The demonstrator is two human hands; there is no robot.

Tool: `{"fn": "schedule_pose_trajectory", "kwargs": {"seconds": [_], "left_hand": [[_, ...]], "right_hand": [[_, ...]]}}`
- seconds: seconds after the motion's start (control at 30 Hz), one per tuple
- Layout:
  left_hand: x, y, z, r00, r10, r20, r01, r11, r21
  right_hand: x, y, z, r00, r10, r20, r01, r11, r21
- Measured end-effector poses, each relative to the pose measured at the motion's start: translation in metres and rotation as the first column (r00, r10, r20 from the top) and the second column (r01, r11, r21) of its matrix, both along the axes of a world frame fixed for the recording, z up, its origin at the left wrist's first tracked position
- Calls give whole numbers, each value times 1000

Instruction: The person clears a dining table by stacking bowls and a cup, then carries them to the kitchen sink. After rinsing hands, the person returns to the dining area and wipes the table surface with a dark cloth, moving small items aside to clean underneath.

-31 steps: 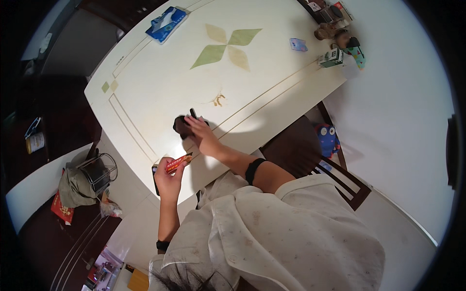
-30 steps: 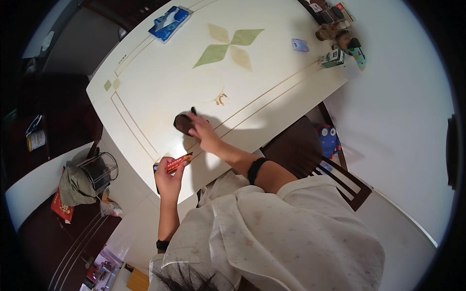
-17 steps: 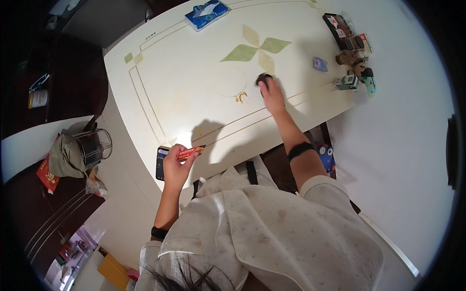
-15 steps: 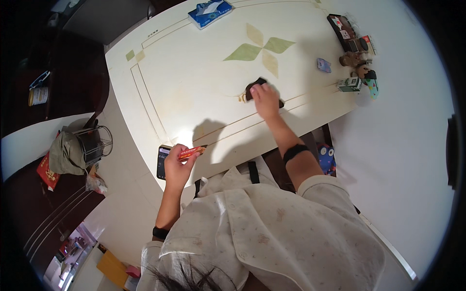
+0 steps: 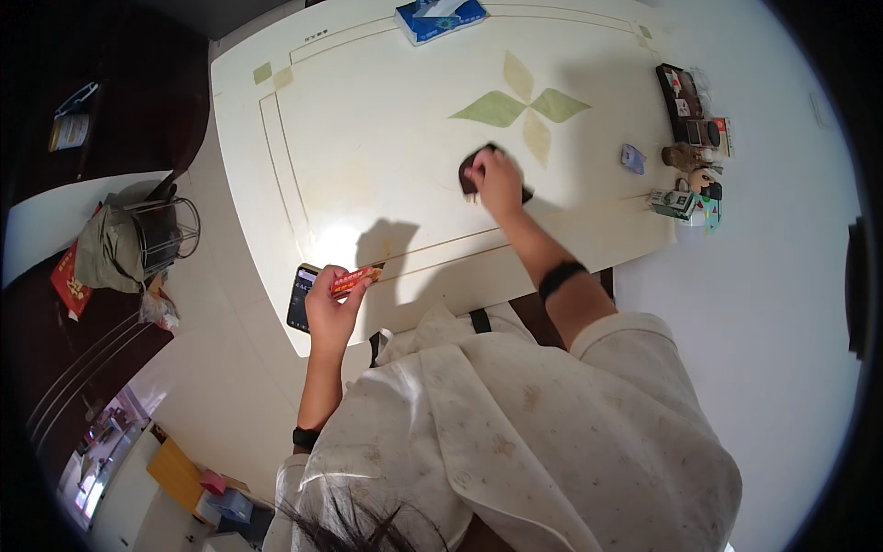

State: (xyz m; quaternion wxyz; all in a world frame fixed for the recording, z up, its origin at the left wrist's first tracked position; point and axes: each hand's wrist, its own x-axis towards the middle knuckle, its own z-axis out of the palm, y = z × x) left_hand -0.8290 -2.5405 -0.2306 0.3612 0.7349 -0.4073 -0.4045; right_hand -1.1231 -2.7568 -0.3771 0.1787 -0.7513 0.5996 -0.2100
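Note:
My left hand point(image 5: 331, 308) is closed round a slim red packet point(image 5: 355, 281), held above the near left part of the white table point(image 5: 405, 317). A dark-screened phone point(image 5: 300, 299) lies beside that hand, partly covered by it. Farther out, my right hand point(image 5: 499, 187) presses on a dark brown, flat, soft-looking thing point(image 5: 470, 173), perhaps a cloth or pouch, on the tabletop. Some small pale bits point(image 5: 473, 198) show at its near edge; the brown thing hides part of them, and blur keeps me from telling what they are.
A blue tissue pack point(image 5: 440, 20) lies at the far edge. At the right edge stand a dark tray point(image 5: 678, 97), a brown jar point(image 5: 679, 155) and a green-white box point(image 5: 671, 203), with a small purple packet point(image 5: 632, 158) nearer the middle. A wire-framed stool point(image 5: 170, 230) is on the left.
My right hand has slid the brown thing leftward and slightly away over the table, covering more of the pale bits. The left hand stays by the phone with the packet. The whole view has shifted.

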Motion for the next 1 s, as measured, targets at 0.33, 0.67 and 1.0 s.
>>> {"fn": "schedule_pose_trajectory", "kwargs": {"seconds": [0.33, 0.67, 1.0], "left_hand": [[5, 2, -1, 997, 75, 21, -75, 997, 9], [-2, -16, 5, 998, -43, 44, 41, 997, 58], [8, 2, 3, 999, 18, 40, -19, 999, 28]], "right_hand": [[-26, 85, 13, 993, 110, 34, -115, 940, 321], [-3, -9, 14, 990, -137, -36, 142, 965, 218], [-11, 69, 8, 993, -102, -62, 117, 935, 335]]}}
